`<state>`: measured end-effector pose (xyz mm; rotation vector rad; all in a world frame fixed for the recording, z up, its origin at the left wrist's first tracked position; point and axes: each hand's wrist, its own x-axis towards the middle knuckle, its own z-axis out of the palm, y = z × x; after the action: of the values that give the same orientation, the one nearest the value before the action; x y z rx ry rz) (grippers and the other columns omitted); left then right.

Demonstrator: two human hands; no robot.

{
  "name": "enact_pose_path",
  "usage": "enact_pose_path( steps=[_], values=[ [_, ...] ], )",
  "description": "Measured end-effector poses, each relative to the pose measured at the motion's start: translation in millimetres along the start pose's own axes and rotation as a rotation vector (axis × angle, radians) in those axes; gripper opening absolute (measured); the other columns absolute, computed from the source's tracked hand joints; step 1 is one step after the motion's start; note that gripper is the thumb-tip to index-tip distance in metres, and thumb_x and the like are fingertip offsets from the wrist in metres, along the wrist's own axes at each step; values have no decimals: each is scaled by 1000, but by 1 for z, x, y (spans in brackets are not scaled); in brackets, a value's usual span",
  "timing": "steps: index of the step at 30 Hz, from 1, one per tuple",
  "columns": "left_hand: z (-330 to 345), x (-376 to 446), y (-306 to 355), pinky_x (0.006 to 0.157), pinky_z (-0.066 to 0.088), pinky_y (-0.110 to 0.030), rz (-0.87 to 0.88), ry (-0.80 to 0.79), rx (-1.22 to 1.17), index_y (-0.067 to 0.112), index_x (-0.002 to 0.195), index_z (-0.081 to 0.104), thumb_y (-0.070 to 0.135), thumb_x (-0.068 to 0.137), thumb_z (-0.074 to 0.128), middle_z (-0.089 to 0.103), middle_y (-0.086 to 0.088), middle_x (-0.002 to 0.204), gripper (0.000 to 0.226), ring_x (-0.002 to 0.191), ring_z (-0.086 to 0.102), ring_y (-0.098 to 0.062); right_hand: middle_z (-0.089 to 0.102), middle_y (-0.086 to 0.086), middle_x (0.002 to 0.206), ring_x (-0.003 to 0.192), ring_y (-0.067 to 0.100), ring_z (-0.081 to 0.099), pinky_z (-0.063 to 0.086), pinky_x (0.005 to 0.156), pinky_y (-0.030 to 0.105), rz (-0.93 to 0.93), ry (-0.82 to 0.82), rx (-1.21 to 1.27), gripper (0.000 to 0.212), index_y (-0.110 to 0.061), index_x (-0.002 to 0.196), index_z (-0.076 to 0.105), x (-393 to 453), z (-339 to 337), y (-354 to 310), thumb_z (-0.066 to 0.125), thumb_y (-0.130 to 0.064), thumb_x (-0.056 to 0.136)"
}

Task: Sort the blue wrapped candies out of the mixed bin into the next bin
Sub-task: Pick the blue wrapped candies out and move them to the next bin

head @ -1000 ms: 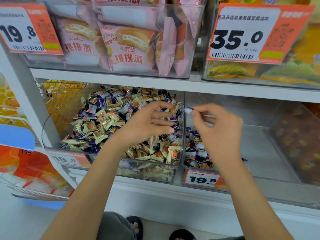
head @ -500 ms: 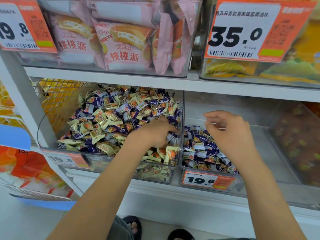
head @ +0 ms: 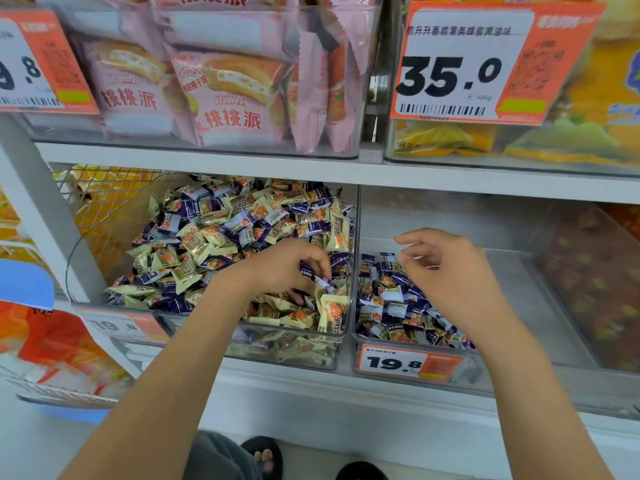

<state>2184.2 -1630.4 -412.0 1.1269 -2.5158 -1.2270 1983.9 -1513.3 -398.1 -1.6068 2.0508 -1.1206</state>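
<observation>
My left hand (head: 291,268) pinches a blue candy (head: 323,282) in the mixed bin (head: 304,355), my loose, empty right hand (head: 446,271) waits over the next bin (head: 519,306), and a slippery wrapper could drop back.

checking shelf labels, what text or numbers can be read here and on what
"35.0": orange and white price card on the upper right clear bin.
"19.8": small orange price tag on the blue-candy bin.
"桃桃派": pink snack packets.
Partial "9.8": upper left card.
Candy wrappers, barcodes: too small.
</observation>
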Motion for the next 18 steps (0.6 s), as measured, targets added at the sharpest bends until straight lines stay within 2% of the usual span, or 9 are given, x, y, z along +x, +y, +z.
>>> enact_pose_path(
  steps=[1,2,3,5,6,9,13,15,18],
  values=[
    [1,0,1,60,54,-19,-15,-30,3,13,105,64,-10,83,58,58,-8,111,32,64,63,-3,67,-8,91,81,-4,59,39,62,0,0,-5,4,21,-29,107,65,0,1,0,63,-19,88],
    [3,1,2,64,53,-17,-22,-54,54,17,112,62,-11,84,56,57,-8,118,39,69,62,0,68,-8,91,81,-3,59,38,64,1,-1,-7,7,22,-29,107,65,-1,1,-1,63,-18,88],
    [5,3,3,73,51,-18,-28,-76,152,21,119,59,-10,84,56,54,-8,127,47,84,62,1,68,-8,91,81,-3,59,39,65,2,-1,-9,9,22,-28,108,65,-1,2,-1,63,-18,88],
    [10,8,5,96,42,-27,-31,-93,348,23,129,53,-13,84,53,43,-7,143,58,123,48,-15,68,-9,90,80,-4,59,40,64,5,0,-17,8,23,-28,109,65,-1,4,-1,62,-18,89],
    [13,10,3,101,39,-32,-37,-87,385,22,130,52,-16,83,49,39,-7,146,61,130,41,-20,68,-10,90,80,-3,59,41,64,6,0,-22,7,23,-28,109,65,-1,4,-2,62,-18,89],
    [12,11,-1,103,39,-34,-25,-37,309,18,123,57,-19,82,45,45,-8,141,56,129,42,-22,68,-9,90,82,-1,60,43,67,9,1,-30,17,23,-28,109,66,-2,6,-3,62,-18,89],
    [3,6,-5,89,42,-18,-3,52,99,12,116,61,-3,86,60,51,-3,134,34,125,46,-15,68,-9,88,82,-2,60,41,67,6,-2,-39,23,22,-28,107,66,-1,6,-3,63,-16,88],
    [-4,0,-3,75,47,-9,14,145,-19,15,108,65,3,83,67,55,1,124,28,114,49,-7,69,-9,88,82,-3,60,41,67,5,-6,-35,29,22,-29,105,66,-1,6,-3,63,-15,88],
    [-15,-10,1,79,36,-2,18,338,-81,16,103,67,14,77,74,63,15,99,27,95,52,9,68,-10,87,81,-4,60,40,66,2,-17,-29,53,22,-29,104,67,-2,6,-4,64,-14,88]
  ],
)
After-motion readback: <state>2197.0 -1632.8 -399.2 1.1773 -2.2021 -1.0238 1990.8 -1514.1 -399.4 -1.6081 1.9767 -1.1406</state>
